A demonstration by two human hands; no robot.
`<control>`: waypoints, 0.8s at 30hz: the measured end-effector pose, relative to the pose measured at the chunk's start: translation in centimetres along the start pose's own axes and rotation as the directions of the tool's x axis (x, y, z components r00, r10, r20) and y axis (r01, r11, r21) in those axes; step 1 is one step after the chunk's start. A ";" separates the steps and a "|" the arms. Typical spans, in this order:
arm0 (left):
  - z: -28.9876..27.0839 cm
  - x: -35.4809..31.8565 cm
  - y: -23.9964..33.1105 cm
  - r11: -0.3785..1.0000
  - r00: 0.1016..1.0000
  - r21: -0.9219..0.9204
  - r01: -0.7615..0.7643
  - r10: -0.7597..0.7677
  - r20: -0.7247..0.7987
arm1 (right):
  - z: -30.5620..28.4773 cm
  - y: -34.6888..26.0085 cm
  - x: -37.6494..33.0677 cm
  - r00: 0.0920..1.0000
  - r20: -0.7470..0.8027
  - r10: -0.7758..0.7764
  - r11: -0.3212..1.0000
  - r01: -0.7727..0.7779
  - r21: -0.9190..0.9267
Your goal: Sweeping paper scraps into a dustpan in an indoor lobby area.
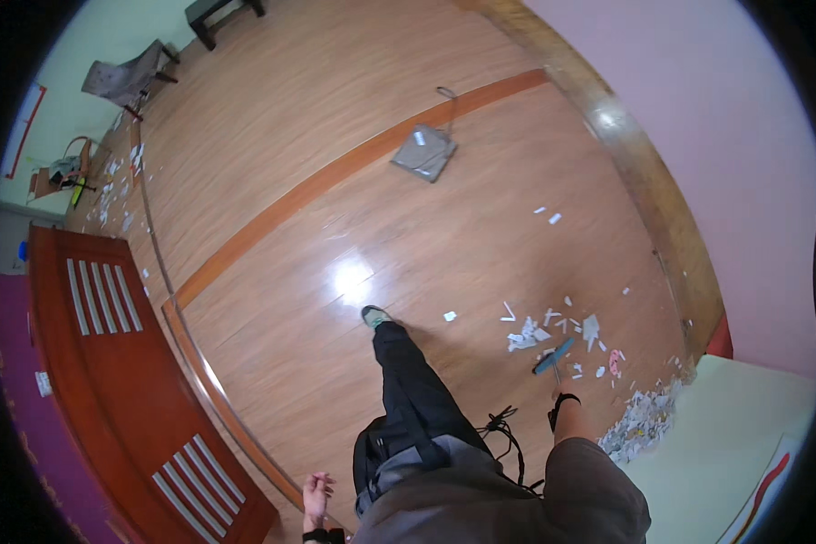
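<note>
My right hand (564, 395) grips the handle of a broom whose teal head (553, 355) rests on the wooden floor beside scattered white paper scraps (553, 326). A heap of torn paper (642, 420) lies by the wall corner to the right of that hand. My left hand (316, 495) hangs low at the left with fingers apart, holding nothing. My leg in black trousers (412, 385) steps forward, foot (375, 316) on the floor. A grey dustpan (423, 151) with a long handle lies further off on the floor.
A red-brown slatted door (109, 363) stands at the left. A pink wall (716, 136) runs along the right. A folded chair (122, 82) and more paper scraps (113, 186) sit at the far left. A black cord (508, 435) dangles at my waist.
</note>
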State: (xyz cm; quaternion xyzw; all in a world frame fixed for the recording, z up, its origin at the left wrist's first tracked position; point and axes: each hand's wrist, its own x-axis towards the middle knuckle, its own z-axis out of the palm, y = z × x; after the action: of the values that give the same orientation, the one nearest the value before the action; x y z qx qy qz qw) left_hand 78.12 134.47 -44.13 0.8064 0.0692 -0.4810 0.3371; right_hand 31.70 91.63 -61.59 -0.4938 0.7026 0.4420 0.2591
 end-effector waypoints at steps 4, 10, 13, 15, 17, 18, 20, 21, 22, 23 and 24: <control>4.8 3.2 -4.8 0.998 0.984 -0.045 -0.052 0.059 0.168 | 5.4 16.4 4.6 0.983 0.175 -0.051 0.997 0.040 0.066; 8.2 -2.1 -14.0 0.989 0.956 0.036 0.140 -0.145 0.256 | 4.6 14.6 -5.2 0.879 -0.248 -0.408 0.877 0.453 0.161; 9.2 -5.9 -15.7 0.979 0.961 0.158 0.130 -0.164 0.223 | 2.1 6.8 -9.1 0.818 -0.172 -0.550 0.783 0.576 0.236; 11.2 -7.8 -15.5 0.993 0.966 0.104 0.048 -0.073 0.249 | 2.2 4.8 -7.2 0.656 -0.249 -0.712 0.611 0.754 0.240; 12.2 -10.1 -15.7 0.997 0.986 0.043 0.058 -0.064 0.157 | 4.6 0.1 -3.3 0.509 -0.429 -0.746 0.511 0.851 0.122; 12.6 -11.2 -15.8 0.999 0.997 -0.015 0.047 -0.046 0.058 | 4.2 -3.0 -2.7 0.656 -0.160 -0.738 0.642 0.755 0.134; 14.0 -13.8 -16.1 0.997 0.998 -0.020 0.069 -0.069 0.006 | 4.4 -7.2 -1.4 0.612 -0.214 -0.761 0.596 0.791 0.140; 14.7 -15.2 -16.8 0.996 0.996 -0.019 0.087 -0.087 -0.026 | 4.8 -8.5 -0.6 0.632 -0.225 -0.742 0.614 0.775 0.152; 15.3 -16.7 -17.9 0.993 0.991 -0.002 0.117 -0.117 -0.063 | 4.9 -9.4 0.5 0.639 -0.144 -0.756 0.632 0.769 0.094; 16.0 -18.3 -18.9 0.990 0.989 -0.011 0.140 -0.140 -0.044 | 5.3 -9.6 1.8 0.654 -0.063 -0.754 0.653 0.757 0.038; 16.5 -19.7 -19.6 0.987 0.987 -0.013 0.161 -0.161 -0.012 | 6.0 -8.6 3.6 0.679 -0.090 -0.729 0.673 0.734 0.092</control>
State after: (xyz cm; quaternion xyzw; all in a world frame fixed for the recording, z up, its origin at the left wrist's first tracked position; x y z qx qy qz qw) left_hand 47.12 143.57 -42.39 0.7994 0.1392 -0.5008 0.3012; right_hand 37.79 94.20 -70.48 -0.7270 0.4772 0.2470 0.4274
